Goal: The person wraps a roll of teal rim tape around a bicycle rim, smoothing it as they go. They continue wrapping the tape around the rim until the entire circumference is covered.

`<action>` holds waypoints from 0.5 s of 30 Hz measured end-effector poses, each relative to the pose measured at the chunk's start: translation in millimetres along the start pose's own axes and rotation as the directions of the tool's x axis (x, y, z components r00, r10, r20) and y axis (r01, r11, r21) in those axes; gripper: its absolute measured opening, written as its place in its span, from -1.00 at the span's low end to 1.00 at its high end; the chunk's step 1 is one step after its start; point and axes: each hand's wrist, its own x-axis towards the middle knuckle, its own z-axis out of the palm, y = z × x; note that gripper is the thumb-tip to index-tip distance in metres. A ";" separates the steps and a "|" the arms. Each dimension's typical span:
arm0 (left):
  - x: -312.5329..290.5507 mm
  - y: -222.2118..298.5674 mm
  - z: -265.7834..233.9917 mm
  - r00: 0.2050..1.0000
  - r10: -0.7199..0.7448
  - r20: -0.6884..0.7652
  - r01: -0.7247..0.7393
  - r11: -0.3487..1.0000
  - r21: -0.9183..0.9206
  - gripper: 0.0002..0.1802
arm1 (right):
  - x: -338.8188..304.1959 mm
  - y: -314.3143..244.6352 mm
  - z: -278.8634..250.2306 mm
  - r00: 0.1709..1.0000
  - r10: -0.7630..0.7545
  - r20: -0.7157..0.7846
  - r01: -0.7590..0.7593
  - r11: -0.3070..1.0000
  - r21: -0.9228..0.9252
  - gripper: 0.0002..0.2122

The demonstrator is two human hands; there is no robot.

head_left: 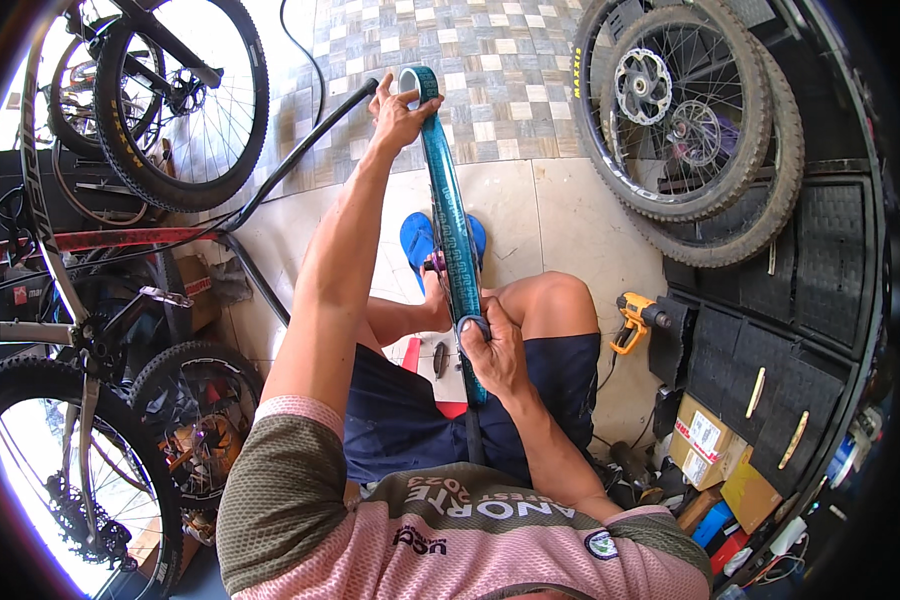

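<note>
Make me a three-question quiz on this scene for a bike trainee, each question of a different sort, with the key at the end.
1. Multiple choice: What colour is the footwear on the floor tiles? A. Red B. Blue C. White
2. True or false: The right hand is holding the yellow-and-black tool.
3. Short answer: Which hand is at the end of the teal strip farther from the person's body?

Key:
1. B, blue.
2. False: the tool is out of either hand, to the right of the right knee.
3. The left hand.

Teal rim (452, 215) with pale pattern
</note>
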 end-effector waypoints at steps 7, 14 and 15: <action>3.0 -9.2 -19.6 0.943 -0.239 0.232 0.295 0.921 -0.252 -0.49 | -16.3 -13.8 -20.6 0.990 -0.029 0.136 0.058 0.976 -0.211 -0.55; -19.5 28.1 -2.0 0.875 -0.310 0.371 0.465 0.750 -0.470 -0.60 | 30.4 -8.6 -25.2 0.995 -0.068 -0.076 0.060 0.993 -0.102 -0.30; -20.4 31.4 -1.2 0.876 -0.295 0.382 0.456 0.763 -0.458 -0.60 | 54.8 -8.8 -25.7 0.995 0.027 -0.091 -0.033 0.997 -0.065 -0.26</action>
